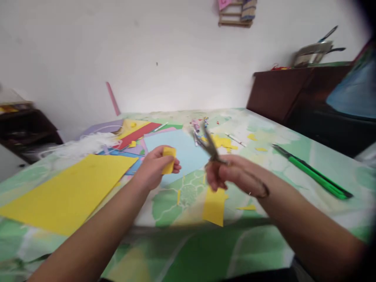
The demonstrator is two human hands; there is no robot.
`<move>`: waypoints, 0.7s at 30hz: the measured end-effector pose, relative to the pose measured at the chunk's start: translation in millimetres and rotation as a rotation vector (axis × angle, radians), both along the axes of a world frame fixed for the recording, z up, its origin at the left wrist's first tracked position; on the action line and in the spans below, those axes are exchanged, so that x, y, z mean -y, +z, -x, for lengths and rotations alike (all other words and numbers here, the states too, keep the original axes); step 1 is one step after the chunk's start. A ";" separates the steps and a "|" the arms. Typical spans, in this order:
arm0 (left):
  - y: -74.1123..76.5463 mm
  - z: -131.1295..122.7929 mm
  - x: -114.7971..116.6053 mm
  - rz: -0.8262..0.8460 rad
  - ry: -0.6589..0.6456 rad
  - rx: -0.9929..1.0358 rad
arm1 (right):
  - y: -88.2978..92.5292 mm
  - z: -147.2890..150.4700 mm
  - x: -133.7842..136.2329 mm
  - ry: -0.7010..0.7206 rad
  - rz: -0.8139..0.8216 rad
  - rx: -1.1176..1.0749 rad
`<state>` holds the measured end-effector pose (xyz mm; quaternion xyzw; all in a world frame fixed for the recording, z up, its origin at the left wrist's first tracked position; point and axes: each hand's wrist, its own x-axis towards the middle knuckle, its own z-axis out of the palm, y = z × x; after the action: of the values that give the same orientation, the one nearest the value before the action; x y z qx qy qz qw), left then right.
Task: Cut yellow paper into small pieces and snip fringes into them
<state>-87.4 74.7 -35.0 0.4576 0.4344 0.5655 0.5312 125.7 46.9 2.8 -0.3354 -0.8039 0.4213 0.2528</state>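
Note:
My left hand [155, 166] is closed around a small folded piece of yellow paper [169, 158], held above the table near a light blue sheet [182, 150]. My right hand [227, 174] grips a pair of scissors [210, 145] whose blades point up and to the left; the hand and scissors are blurred by motion. Below my right hand a larger cut yellow paper piece [215, 205] lies on the green patterned table [264, 156]. A big yellow sheet [64, 192] lies to the left of my left arm.
Coloured paper sheets and scraps are piled at the back left [135, 135], with white stringy material [85, 145] beside them. A green-handled tool [314, 174] lies at the right. Yellow scraps [223, 141] and pens sit at the back centre. A dark cabinet [293, 90] stands beyond the table.

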 end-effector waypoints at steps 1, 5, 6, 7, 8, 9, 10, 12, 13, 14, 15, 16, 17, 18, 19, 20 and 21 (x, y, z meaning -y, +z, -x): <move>2.0 1.1 -4.5 0.009 -0.002 -0.022 | -0.9 -0.8 -13.2 -0.114 -0.042 0.027; 5.3 -1.5 -30.8 0.063 -0.073 -0.085 | -12.2 -9.1 -59.6 -0.535 -0.492 0.499; 4.7 -3.3 -37.0 0.071 -0.097 -0.090 | -16.2 -9.5 -67.0 -0.539 -0.532 0.582; 3.4 -5.3 -42.1 0.062 -0.101 -0.076 | -20.5 -8.6 -72.6 -0.523 -0.542 0.628; 1.6 -7.3 -45.8 0.057 -0.103 -0.067 | -24.8 -6.5 -76.5 -0.493 -0.529 0.649; -0.6 -9.1 -48.0 0.051 -0.103 -0.059 | -29.0 -3.5 -79.1 -0.465 -0.510 0.657; -3.1 -10.7 -48.9 0.049 -0.099 -0.055 | -33.0 -0.1 -80.5 -0.440 -0.497 0.662; -8.4 -13.2 -47.2 0.070 -0.116 -0.053 | -39.9 6.6 -80.8 -0.397 -0.486 0.681; -10.9 -14.3 -45.1 0.075 -0.143 -0.050 | -42.7 9.2 -80.1 -0.378 -0.482 0.692; -13.3 -15.2 -42.5 0.078 -0.177 -0.049 | -45.1 11.2 -79.1 -0.363 -0.473 0.700; -15.5 -16.1 -39.7 0.082 -0.207 -0.048 | -47.1 12.5 -77.9 -0.352 -0.462 0.705; -17.7 -16.9 -36.8 0.093 -0.240 -0.050 | -48.9 13.2 -76.7 -0.343 -0.451 0.708; -19.7 -17.5 -34.2 0.116 -0.263 -0.046 | -50.4 13.3 -75.6 -0.337 -0.445 0.708; -21.7 -18.1 -31.9 0.150 -0.273 -0.037 | -51.6 12.9 -74.7 -0.327 -0.446 0.709; -23.5 -18.6 -30.2 0.189 -0.276 -0.028 | -52.5 12.1 -74.1 -0.316 -0.451 0.712; -25.2 -19.0 -29.2 0.223 -0.267 -0.017 | -53.2 10.8 -73.8 -0.307 -0.456 0.713; -26.4 -19.3 -28.7 0.245 -0.253 -0.012 | -53.6 9.2 -73.9 -0.298 -0.459 0.714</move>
<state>-68.1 103.4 -61.4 0.4437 0.4424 0.4342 0.6472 116.5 120.8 -50.7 -0.5070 -0.8564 0.0488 0.0851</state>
